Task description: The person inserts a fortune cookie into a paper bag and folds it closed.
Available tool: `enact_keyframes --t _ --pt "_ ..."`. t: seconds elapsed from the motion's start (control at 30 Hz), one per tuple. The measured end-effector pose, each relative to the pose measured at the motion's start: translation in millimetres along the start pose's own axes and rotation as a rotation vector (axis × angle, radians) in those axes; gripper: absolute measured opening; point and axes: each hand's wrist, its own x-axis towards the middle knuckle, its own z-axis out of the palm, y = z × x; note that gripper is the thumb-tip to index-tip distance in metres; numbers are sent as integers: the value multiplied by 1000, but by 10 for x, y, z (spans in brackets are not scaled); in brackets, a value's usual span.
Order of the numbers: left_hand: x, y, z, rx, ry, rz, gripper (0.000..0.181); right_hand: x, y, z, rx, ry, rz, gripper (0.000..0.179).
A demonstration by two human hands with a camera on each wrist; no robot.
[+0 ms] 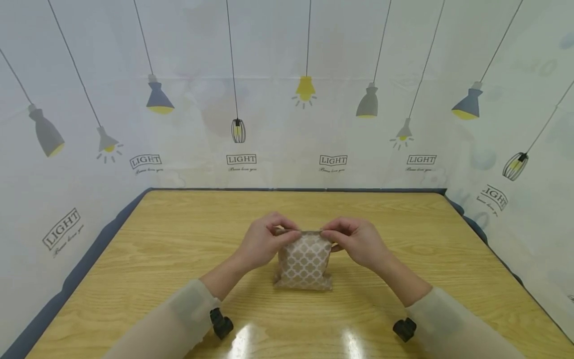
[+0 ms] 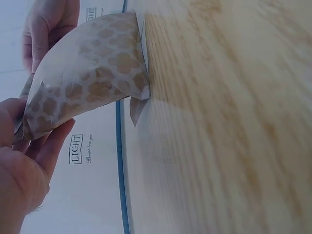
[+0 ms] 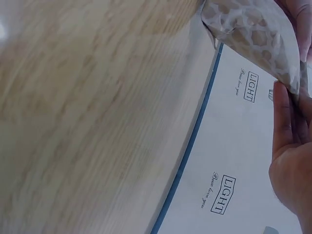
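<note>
A brown paper bag with a white lattice pattern stands upright on the table, its body bulging and its bottom edge flat on the wood. My left hand pinches the left end of its top edge between thumb and fingers. At the right end of that same edge, my right hand pinches the paper too. The top looks folded over in a narrow strip between the two hands. In the left wrist view the bag leans in a curve toward the hands. Whatever is inside the bag is hidden.
The wooden table reaches back to a white curtain printed with hanging lamps and the word LIGHT. Dark blue edging runs along the table's far side. A small black device sits at the left sleeve, another black device at the right.
</note>
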Motion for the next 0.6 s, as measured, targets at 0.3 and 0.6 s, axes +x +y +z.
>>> enact_keyframes --t 0.3,0.6 --pt "-49 -111 -128 -220 -26 -135 12 -36 9 -82 14 5 48 20" --pt "-36 -149 -158 -220 -28 -156 12 -18 40 -162 67 -50 108 22"
